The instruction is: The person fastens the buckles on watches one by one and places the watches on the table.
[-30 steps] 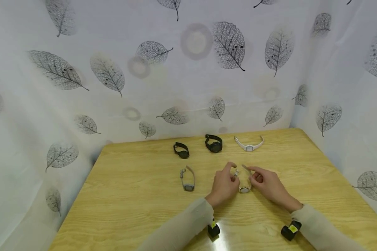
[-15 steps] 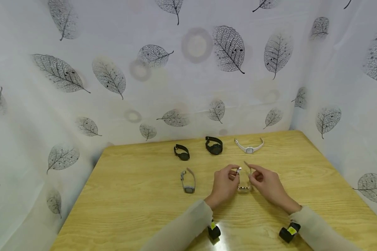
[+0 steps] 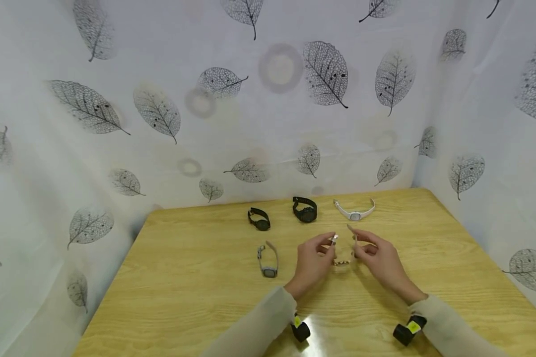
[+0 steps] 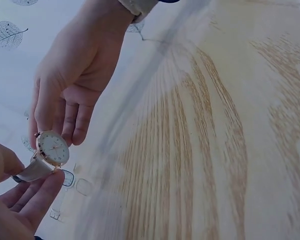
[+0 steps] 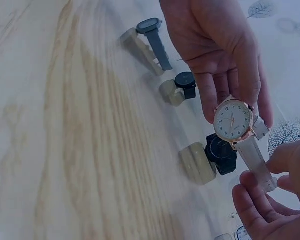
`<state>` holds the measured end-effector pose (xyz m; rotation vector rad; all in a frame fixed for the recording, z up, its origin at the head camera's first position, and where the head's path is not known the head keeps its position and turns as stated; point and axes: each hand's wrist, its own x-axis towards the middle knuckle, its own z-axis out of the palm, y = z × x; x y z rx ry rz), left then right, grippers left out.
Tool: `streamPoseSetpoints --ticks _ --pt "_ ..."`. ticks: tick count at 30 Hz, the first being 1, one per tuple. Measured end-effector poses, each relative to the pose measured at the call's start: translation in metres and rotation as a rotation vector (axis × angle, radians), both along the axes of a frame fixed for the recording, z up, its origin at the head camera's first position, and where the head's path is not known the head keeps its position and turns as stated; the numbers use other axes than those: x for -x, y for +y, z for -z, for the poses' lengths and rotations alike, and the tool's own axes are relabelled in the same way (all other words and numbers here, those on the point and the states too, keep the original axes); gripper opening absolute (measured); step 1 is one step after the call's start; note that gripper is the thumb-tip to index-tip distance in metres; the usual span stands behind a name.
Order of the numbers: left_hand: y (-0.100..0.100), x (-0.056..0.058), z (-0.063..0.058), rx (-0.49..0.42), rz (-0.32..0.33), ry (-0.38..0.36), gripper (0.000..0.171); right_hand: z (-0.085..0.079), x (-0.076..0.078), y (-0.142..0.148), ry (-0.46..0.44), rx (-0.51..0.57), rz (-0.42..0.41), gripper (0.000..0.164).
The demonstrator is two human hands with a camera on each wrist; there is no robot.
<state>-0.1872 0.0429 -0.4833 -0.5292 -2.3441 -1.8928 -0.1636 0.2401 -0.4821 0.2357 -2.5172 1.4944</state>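
Between my two hands is a wristwatch [image 3: 341, 263] with a pale strap, a white numbered dial and a rose-gold case, its face plain in the right wrist view. My left hand [image 3: 311, 263] pinches the buckle side of the strap. The free end, a strip with holes [image 5: 257, 162], is in the thumb and fingers of my right hand [image 3: 381, 260]. The strap hangs undone in a U, dial lowest. In the left wrist view the watch face [image 4: 53, 148] is turned toward the camera, with the right hand [image 4: 72, 65] behind it.
A grey watch [image 3: 269, 272] lies left of my hands on the wooden table [image 3: 174, 287]. Along the back stand a small black watch [image 3: 262, 224], a chunky black watch [image 3: 308, 214] and a white watch [image 3: 355, 216]. A leaf-print curtain [image 3: 259, 124] surrounds the back and sides.
The watch between my hands has come up and tipped, so its dial is now seen edge-on from the head. My left hand has shifted slightly left. The other watches stay put.
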Motion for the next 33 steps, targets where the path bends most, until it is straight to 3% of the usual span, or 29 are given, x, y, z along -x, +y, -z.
streamPoseSetpoints --ticks 5,8,13,20,27,33 --pt "-0.003 0.0 -0.001 -0.058 -0.006 -0.017 0.032 -0.002 0.001 -0.001 0.018 0.09 -0.029 0.043" --pt "-0.004 0.0 -0.002 -0.072 -0.038 -0.017 0.025 -0.002 0.001 -0.003 0.04 0.138 -0.046 0.042" --pt "-0.003 0.0 -0.005 -0.147 -0.094 -0.078 0.013 -0.001 0.002 -0.008 0.085 0.2 -0.031 0.034" --pt "-0.004 0.001 -0.009 -0.245 -0.106 -0.146 0.013 -0.003 0.004 -0.016 0.155 0.218 0.026 0.024" --pt "-0.007 0.007 -0.005 -0.292 -0.107 -0.194 0.018 -0.004 0.007 -0.018 0.146 0.206 0.046 0.023" --pt "-0.013 0.008 -0.008 -0.406 -0.083 -0.317 0.017 -0.004 0.006 -0.017 0.116 0.232 0.034 0.028"
